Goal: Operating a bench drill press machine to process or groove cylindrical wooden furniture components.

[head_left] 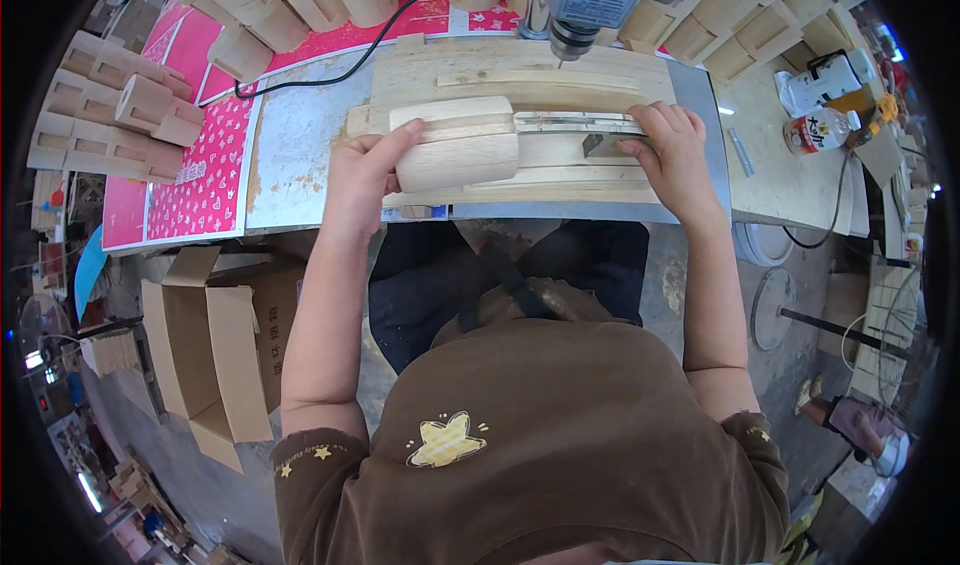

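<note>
My left hand (368,170) grips the left end of a pale wooden block (462,157) with rounded sides, its thumb on top. A straight shallow groove runs lengthwise along the block's upper face. My right hand (672,153) is closed on the right end of a long, thin, light-coloured strip (572,120) with a metallic edge; its exact kind cannot be made out. The strip's left end meets the block's right end, in line with the groove. A small dark angled metal piece (597,145) sits just below the strip, near my right fingers.
A bench drill (590,5) stands behind the wooden board (420,75), its chuck above the board's far part. Wooden cylinders (160,110) are stacked at left and back. A black cable (330,73) crosses the table. At right are a bottle (815,132) and pen (741,152); below left, a carton (235,335).
</note>
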The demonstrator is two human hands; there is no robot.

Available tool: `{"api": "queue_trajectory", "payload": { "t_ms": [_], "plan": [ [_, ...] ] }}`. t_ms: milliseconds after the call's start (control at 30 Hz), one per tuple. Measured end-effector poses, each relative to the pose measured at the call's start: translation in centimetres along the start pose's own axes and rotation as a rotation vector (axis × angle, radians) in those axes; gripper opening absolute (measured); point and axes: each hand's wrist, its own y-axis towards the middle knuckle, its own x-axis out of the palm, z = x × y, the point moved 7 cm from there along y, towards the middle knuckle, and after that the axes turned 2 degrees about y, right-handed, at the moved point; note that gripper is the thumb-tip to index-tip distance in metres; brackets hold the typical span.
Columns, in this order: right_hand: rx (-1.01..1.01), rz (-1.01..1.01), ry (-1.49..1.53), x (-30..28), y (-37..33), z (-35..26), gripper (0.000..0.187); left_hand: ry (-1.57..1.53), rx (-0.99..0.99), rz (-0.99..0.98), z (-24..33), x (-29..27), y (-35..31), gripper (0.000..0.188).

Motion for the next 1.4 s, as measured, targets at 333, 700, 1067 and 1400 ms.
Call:
{"api": "queue_trajectory", "payload": {
  "t_ms": [333, 700, 1067, 1400],
  "plan": [
    [-0.020, 0.068, -0.043, 0.4, -0.2, 0.9, 0.039, 0.059, 0.257, -0.163, -2.4, 7.9, 0.7, 0.049],
    [-0.041, 0.252, 0.047, 2.5, 3.1, 1.3, 0.051, 0.970, 0.859, 0.271, -1.7, 7.0, 1.5, 0.069],
    [0.490, 1.025, 0.840, -15.9, 10.4, 0.9, 0.039, 0.995, 0.898, 0.216, -1.7, 6.9, 1.7, 0.062],
    [0.036, 0.461, -0.012, -13.6, 5.6, -3.7, 0.018, 1.024, 0.863, 0.206, -1.9, 6.9, 1.9, 0.061]
  ]
}}
